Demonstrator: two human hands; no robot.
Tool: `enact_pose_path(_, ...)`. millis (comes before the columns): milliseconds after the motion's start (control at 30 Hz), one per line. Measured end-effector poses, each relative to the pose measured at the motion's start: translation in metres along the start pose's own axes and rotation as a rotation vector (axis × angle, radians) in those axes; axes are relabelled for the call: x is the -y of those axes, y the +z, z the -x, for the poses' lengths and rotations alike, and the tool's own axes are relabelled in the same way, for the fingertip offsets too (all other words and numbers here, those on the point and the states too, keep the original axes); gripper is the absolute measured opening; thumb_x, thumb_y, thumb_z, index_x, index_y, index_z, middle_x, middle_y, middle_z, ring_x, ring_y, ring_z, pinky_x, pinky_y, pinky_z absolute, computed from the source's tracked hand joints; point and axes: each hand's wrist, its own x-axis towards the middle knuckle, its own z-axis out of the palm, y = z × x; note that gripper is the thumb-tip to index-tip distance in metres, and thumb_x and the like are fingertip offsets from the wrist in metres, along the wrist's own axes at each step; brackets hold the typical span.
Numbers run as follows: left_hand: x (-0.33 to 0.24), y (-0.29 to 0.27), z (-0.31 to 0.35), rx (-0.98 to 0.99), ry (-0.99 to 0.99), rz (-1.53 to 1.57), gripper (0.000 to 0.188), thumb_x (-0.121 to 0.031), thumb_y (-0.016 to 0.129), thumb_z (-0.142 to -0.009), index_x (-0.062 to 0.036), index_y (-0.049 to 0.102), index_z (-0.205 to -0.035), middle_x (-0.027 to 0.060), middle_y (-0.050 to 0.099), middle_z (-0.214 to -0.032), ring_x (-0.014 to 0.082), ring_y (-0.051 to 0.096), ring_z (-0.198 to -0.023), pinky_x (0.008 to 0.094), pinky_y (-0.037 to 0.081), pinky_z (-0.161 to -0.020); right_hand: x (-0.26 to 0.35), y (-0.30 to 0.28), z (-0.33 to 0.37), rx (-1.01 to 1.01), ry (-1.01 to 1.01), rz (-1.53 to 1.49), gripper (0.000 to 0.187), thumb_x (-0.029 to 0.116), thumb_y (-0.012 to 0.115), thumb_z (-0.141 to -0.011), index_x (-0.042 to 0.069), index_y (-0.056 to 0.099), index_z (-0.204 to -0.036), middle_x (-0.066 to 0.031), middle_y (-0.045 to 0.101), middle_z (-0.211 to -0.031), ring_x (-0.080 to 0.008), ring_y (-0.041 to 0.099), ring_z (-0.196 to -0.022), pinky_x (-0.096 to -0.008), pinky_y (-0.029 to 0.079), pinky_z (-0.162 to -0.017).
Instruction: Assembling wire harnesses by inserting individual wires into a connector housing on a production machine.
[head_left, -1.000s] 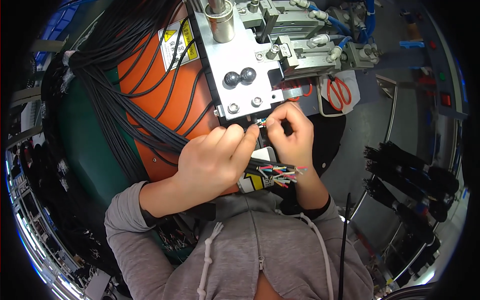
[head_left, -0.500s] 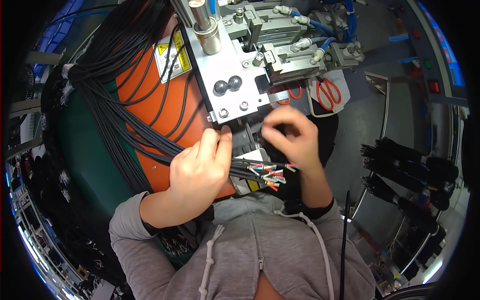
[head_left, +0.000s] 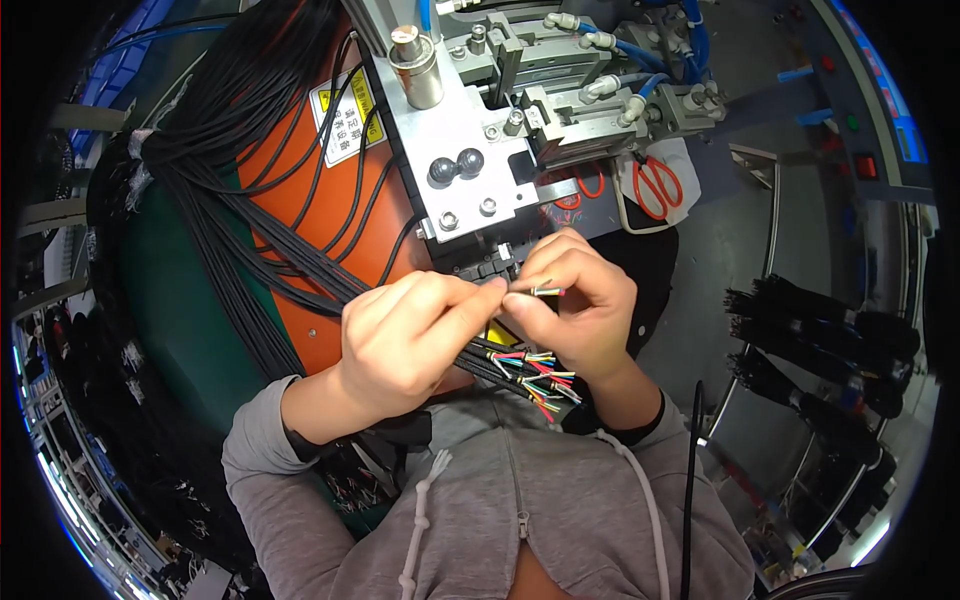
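Observation:
Just below the metal machine head [head_left: 470, 205], my left hand [head_left: 402, 340] and my right hand [head_left: 590, 305] meet fingertip to fingertip. Both are closed in a pinch on the end of one black cable. Its thin coloured wires [head_left: 547, 292] stick out over the right fingers, while the rest of that cable is mostly covered by my hands. Under them, close to my body, lies a bundle of black cables [head_left: 515, 372] with stripped ends fanned out in red, white, green, yellow and blue. Behind the fingertips sits a small dark fixture [head_left: 487, 268].
Many black cables [head_left: 215, 215] run across the orange panel [head_left: 310, 235] on the left. Red-handled scissors [head_left: 657, 188] lie on a pale tray behind my right hand. Pneumatic cylinders [head_left: 600, 125] with blue hoses stand at the back. Dark cable bundles [head_left: 810, 335] hang on a rack at right.
My right hand has moved left and down to meet the left, which has shifted right, away from the machine's edge. A cable end now shows between them. The loose wire ends sit slightly lower.

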Motion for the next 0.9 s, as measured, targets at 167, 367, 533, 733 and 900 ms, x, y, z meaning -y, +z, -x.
enact_pose_path(167,-0.007,-0.001,-0.004,-0.043,-0.089,-0.032,0.022,-0.006,0.071,-0.071,0.0031,0.066,-0.090,0.0070,0.058,-0.071,0.0184,0.059,-0.057,0.0285,0.046,-0.045,0.005,0.013,-0.008,-0.314,0.006,-0.364,0.022,0.004,0.078,-0.071,0.001,0.059,-0.081,-0.0111,0.063,-0.085,-0.0220,0.058,-0.080,-0.0333,0.046,-0.073)
enact_pose_path(367,-0.005,0.001,-0.004,-0.089,-0.029,-0.056,0.021,-0.005,0.072,-0.069,0.0024,0.065,-0.088,0.0072,0.057,-0.070,0.0189,0.058,-0.056,0.0289,0.045,-0.045,-0.005,0.008,-0.009,-0.136,-0.287,0.015,0.029,0.017,0.078,-0.075,0.000,0.060,-0.091,-0.0114,0.065,-0.089,-0.0238,0.058,-0.082,-0.0338,0.047,-0.075)
enact_pose_path(533,-0.005,0.000,-0.006,-0.070,-0.015,-0.026,0.022,-0.006,0.071,-0.069,0.0007,0.064,-0.088,0.0067,0.057,-0.071,0.0185,0.058,-0.057,0.0290,0.045,-0.045,-0.007,0.007,-0.014,-0.144,-0.347,0.017,0.029,0.025,0.076,-0.078,0.001,0.062,-0.088,-0.0101,0.064,-0.085,-0.0237,0.058,-0.081,-0.0332,0.047,-0.073)
enact_pose_path(733,-0.001,0.002,-0.005,-0.094,0.010,-0.004,0.024,-0.007,0.071,-0.066,-0.0003,0.064,-0.089,0.0063,0.057,-0.073,0.0181,0.058,-0.058,0.0284,0.045,-0.045,-0.005,-0.002,-0.013,-0.057,-0.376,0.141,0.022,0.018,0.076,-0.078,0.002,0.063,-0.084,-0.0082,0.063,-0.081,-0.0225,0.057,-0.078,-0.0325,0.047,-0.070)
enact_pose_path(900,-0.002,0.005,-0.003,-0.062,-0.029,0.013,0.026,-0.007,0.070,-0.065,-0.0004,0.064,-0.090,0.0048,0.056,-0.073,0.0161,0.058,-0.058,0.0275,0.044,-0.045,-0.002,0.006,-0.012,-0.117,-0.027,-0.224,0.017,0.008,0.077,-0.073,0.002,0.064,-0.082,-0.0071,0.062,-0.078,-0.0217,0.057,-0.075,-0.0303,0.045,-0.068)
